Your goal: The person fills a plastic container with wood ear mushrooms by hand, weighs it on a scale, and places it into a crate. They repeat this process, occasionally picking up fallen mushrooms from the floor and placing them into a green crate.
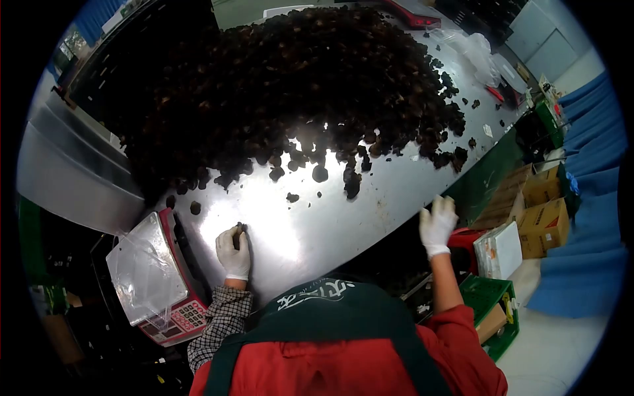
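A large heap of dark brown, lumpy pieces (297, 86) covers the far part of the metal table (317, 231), with loose pieces scattered along its near edge. My left hand (232, 254), in a white glove, is over the table near the scale, its fingertips closed on a small dark piece (242, 228). My right hand (438, 226), also gloved in white, is beyond the table's right edge with its fingers apart and nothing in them.
A red and white scale (155, 280) with a clear cover stands at the left. Cardboard boxes (545, 224), a green crate (505, 330) and a white block (500, 251) are at the right. Clear plastic bags (472, 53) lie at the back right.
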Action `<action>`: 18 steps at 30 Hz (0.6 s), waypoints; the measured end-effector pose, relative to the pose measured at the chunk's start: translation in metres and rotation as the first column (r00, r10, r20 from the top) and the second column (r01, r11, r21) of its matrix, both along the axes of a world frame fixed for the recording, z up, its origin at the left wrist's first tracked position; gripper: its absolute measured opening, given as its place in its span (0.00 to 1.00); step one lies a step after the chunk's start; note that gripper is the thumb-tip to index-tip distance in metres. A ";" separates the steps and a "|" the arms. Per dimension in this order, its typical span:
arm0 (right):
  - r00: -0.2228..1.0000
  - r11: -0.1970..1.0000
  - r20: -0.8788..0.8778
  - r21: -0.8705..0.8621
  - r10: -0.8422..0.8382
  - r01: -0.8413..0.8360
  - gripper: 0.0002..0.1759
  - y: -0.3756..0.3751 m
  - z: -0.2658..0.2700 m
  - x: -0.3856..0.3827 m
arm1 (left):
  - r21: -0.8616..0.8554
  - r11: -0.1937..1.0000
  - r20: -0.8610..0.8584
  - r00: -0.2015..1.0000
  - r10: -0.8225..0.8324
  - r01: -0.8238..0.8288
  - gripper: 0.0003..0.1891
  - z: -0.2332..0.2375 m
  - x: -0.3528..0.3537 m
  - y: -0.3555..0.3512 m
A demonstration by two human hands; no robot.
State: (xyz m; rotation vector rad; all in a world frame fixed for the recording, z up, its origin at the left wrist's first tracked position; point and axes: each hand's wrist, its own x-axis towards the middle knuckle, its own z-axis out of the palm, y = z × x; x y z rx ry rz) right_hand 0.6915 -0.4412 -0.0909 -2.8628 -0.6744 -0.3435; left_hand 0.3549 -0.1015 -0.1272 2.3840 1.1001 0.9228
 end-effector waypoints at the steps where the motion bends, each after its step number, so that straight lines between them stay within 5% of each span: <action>1: 0.972 0.968 0.072 0.103 0.223 -0.229 0.37 0.022 -0.025 0.008 | 0.004 1.000 0.000 1.000 -0.008 0.008 0.11 0.000 0.000 0.000; 3: 0.955 0.958 -0.115 0.120 0.272 -0.259 0.38 0.102 -0.016 -0.012 | 0.042 0.999 -0.015 1.000 -0.020 0.021 0.12 -0.004 0.000 -0.001; 5: 0.944 0.900 -0.075 0.335 0.321 -0.279 0.38 0.165 -0.035 -0.027 | 0.081 0.996 -0.020 1.000 -0.022 0.024 0.12 -0.005 0.000 0.002; 7: 0.857 0.821 -0.011 0.290 0.516 -0.491 0.37 0.205 -0.039 -0.060 | 0.084 0.996 -0.031 0.999 -0.019 0.022 0.12 -0.006 0.000 0.003; 9: 0.630 0.610 -0.099 0.402 0.770 -0.683 0.36 0.231 -0.027 -0.104 | 0.058 0.998 -0.028 0.999 -0.020 0.022 0.13 0.002 0.002 -0.001; 12: 0.349 0.304 -0.006 0.506 0.937 -0.807 0.33 0.253 0.004 -0.133 | 0.083 0.996 -0.038 0.999 -0.024 0.027 0.14 0.003 0.001 0.002; 13: 0.366 0.295 0.036 0.518 0.930 -0.803 0.32 0.268 0.006 -0.124 | 0.097 0.995 -0.032 0.999 -0.019 0.022 0.14 0.002 0.001 0.002; 14: 0.386 0.377 -0.118 0.591 0.915 -0.713 0.31 0.287 0.000 -0.104 | 0.094 0.995 -0.019 1.000 -0.019 0.021 0.14 0.004 0.001 0.002; 16: 0.553 0.435 0.081 0.527 0.829 -0.730 0.29 0.324 0.014 -0.058 | 0.088 0.996 -0.040 0.999 -0.012 0.016 0.15 0.002 0.001 0.003; 18: 0.700 0.618 0.047 0.430 0.713 -0.658 0.34 0.366 0.000 -0.014 | 0.093 0.995 -0.047 0.999 -0.015 0.019 0.16 0.002 0.001 0.003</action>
